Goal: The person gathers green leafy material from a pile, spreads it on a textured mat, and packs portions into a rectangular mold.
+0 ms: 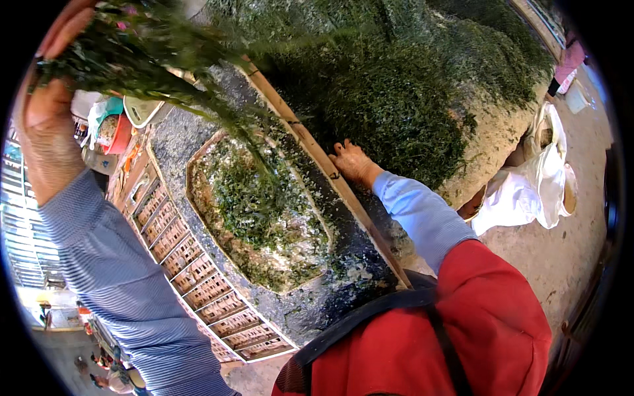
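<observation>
Raised at the upper left, my left hand [49, 99] is closed round a bunch of dark green, seaweed-like strands [132, 56]. The strands trail down to the right, blurred by motion, over an elongated, angular opening with a raised rim [190, 173] in a grey, debris-speckled table. More green clumps [247, 198] lie inside that opening. My right hand [353, 162] rests low at the edge of a large green heap [396, 92], beside a long wooden rail [310, 145]. Its fingers curl into the strands, their tips partly hidden.
A slatted wooden rack [191, 267] runs along the table's left side. Red and teal containers [119, 132] and a pale basin [140, 111] stand behind it. White sacks [522, 191] lie on the floor at right. Another person's pink sleeve [571, 59] shows at the far right.
</observation>
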Demonstrator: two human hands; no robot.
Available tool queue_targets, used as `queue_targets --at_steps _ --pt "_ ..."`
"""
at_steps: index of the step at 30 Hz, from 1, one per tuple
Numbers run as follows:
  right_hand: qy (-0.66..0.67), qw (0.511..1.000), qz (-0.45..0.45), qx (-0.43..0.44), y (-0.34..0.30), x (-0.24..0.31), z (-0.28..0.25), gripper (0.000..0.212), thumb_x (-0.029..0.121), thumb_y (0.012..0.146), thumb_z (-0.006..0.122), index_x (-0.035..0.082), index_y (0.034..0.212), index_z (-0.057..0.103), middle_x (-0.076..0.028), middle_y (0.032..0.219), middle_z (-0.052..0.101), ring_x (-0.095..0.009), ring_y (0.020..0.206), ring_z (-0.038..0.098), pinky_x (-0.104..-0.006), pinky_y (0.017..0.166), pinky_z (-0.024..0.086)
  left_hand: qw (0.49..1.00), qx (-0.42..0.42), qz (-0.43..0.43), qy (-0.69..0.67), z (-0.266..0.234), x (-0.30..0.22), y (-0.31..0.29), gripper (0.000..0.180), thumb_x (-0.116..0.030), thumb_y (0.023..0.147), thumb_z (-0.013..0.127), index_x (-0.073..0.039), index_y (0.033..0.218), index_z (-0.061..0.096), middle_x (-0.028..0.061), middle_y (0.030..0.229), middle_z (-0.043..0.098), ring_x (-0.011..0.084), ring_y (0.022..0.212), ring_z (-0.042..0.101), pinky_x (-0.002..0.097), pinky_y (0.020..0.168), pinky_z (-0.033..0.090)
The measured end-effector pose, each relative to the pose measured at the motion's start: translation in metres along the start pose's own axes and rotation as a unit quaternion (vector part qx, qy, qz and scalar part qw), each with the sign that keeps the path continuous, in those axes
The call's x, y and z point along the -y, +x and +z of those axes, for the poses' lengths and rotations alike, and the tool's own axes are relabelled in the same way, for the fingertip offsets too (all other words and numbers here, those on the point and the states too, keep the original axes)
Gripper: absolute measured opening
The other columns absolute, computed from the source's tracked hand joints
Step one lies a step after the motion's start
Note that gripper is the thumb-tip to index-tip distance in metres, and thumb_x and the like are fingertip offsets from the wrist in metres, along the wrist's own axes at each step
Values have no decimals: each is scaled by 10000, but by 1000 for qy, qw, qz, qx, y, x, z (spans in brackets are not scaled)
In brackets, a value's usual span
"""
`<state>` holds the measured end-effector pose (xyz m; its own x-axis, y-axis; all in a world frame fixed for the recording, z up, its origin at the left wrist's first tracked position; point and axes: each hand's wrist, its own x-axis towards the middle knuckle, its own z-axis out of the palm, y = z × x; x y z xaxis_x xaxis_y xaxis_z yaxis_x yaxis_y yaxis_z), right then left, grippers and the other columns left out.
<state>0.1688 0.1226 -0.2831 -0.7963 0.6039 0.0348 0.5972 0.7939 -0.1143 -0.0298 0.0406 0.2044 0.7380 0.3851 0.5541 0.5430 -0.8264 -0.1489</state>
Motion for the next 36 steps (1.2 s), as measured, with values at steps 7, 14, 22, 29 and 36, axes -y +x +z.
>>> queue_targets --at_steps 7,14,22,29,36 --pt "333 923 154 -117 -55 -19 -80 284 154 643 666 75 916 672 -161 789 643 -258 649 624 -343 635 509 738 -278 -389 -477 69 21 -19 281 -71 947 413 123 1150 429 86 745 527 46 494 414 190 459 405" --pt "476 864 85 -141 -75 -9 -233 344 29 712 625 -37 1050 620 -34 726 619 -20 510 464 -204 420 352 508 -264 -450 -685 136 0 -31 148 -87 917 471 54 958 481 30 717 467 55 463 333 199 417 294" --pt "612 761 21 -213 -77 29 -374 362 109 661 690 -20 989 608 -80 776 615 -159 682 588 -352 724 516 437 -327 -548 -634 187 -23 -12 164 -116 904 485 10 986 551 131 903 604 186 728 565 276 602 498" --pt "753 619 30 -223 -29 0 -373 595 82 607 693 -14 1143 454 -99 769 585 -193 607 607 -336 628 557 350 -207 -512 -756 237 -107 -26 473 -425 929 421 18 1037 546 133 835 605 256 715 597 373 702 522" --pt "290 932 184 -112 -40 -86 -237 626 384 699 667 104 1240 520 -164 1203 540 -282 1095 543 -406 915 439 317 -114 -563 -754 255 -111 -47 217 -130 937 474 34 1079 492 7 712 501 35 456 363 243 528 399"
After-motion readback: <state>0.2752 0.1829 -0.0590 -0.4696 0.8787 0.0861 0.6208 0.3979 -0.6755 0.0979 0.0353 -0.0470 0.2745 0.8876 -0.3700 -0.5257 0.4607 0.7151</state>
